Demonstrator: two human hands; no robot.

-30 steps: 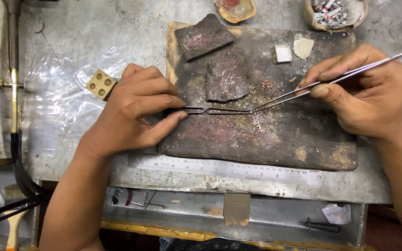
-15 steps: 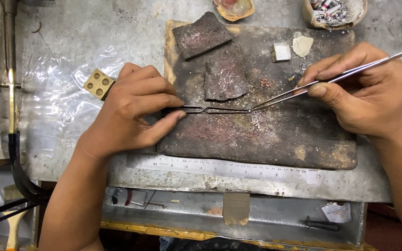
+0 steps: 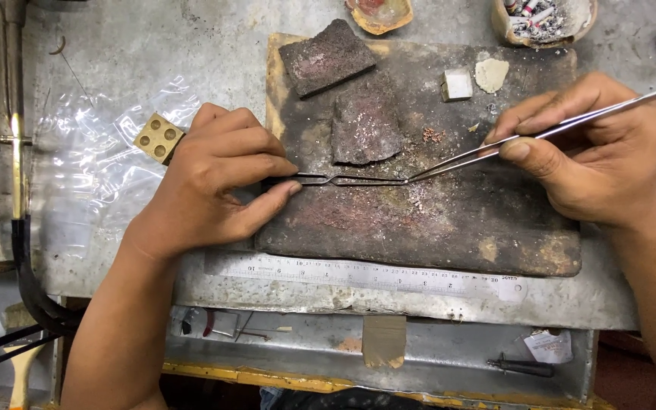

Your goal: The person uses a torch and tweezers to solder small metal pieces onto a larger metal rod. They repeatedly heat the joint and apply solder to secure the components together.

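My left hand (image 3: pixel 218 182) grips dark cross-lock tweezers (image 3: pixel 347 181) that lie flat on a scorched soldering board (image 3: pixel 449 228), tips pointing right. My right hand (image 3: pixel 594 156) holds long silver tweezers (image 3: pixel 540 133) between thumb and forefinger. Their tips meet the dark tweezers' tips near the board's middle. Whatever sits between the tips is too small to make out. A dark charcoal slab (image 3: pixel 364 125) lies just above the tips.
A second charcoal slab (image 3: pixel 326 57), a small white cube (image 3: pixel 457 83) and a pale flake (image 3: pixel 490 74) sit on the board's far part. A brass block with holes (image 3: pixel 159 138) rests on clear plastic at left. A steel ruler (image 3: pixel 373 275) lies along the bench front. Two small dishes stand at the back.
Both hands stay nearly still. The tips of the silver tweezers have shifted slightly at the meeting point with the dark tweezers.
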